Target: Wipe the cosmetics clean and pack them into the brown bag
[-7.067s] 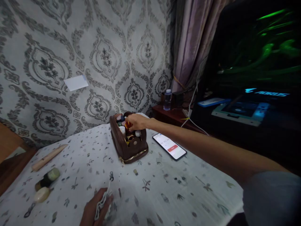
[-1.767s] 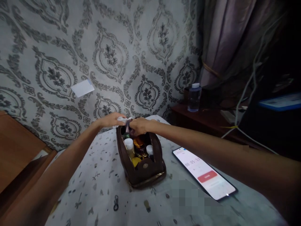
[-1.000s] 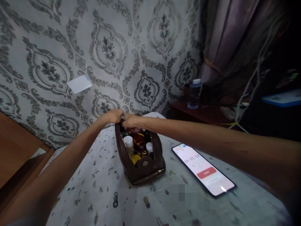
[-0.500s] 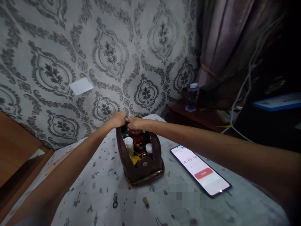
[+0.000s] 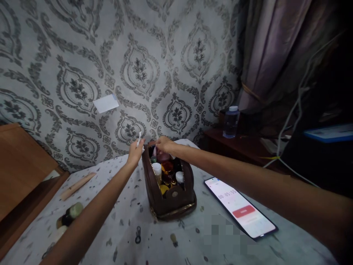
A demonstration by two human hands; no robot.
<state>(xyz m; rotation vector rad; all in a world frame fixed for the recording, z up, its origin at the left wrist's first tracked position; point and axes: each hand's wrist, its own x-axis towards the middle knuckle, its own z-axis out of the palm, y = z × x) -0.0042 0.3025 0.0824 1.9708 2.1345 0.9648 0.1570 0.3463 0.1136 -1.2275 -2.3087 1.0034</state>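
A brown toiletry bag [image 5: 169, 204] with gold zip trim stands open on the patterned sheet. White-capped bottles [image 5: 157, 169], an amber bottle [image 5: 167, 171] and a yellow item [image 5: 164, 189] sit inside it. Beyond the bag's far left corner, my left hand [image 5: 134, 152] is closed on a crumpled white strip [image 5: 139, 138], perhaps tissue. My right hand [image 5: 166, 145] reaches over the bag's far end, fingers pinched at a small pale pinkish item [image 5: 154, 151]. Its exact kind is too dim to tell.
A phone [image 5: 242, 209] showing a timer lies right of the bag. Small bottles [image 5: 68, 215] and a wooden strip [image 5: 78, 186] lie at the left, partly behind my forearm. A clear water bottle [image 5: 231, 123] stands on the dark red table [image 5: 220, 145].
My hands, together at the bag's far end before, have moved apart. The left has gone leftward with the white strip, now in plain sight. The view has shifted, revealing the small bottles.
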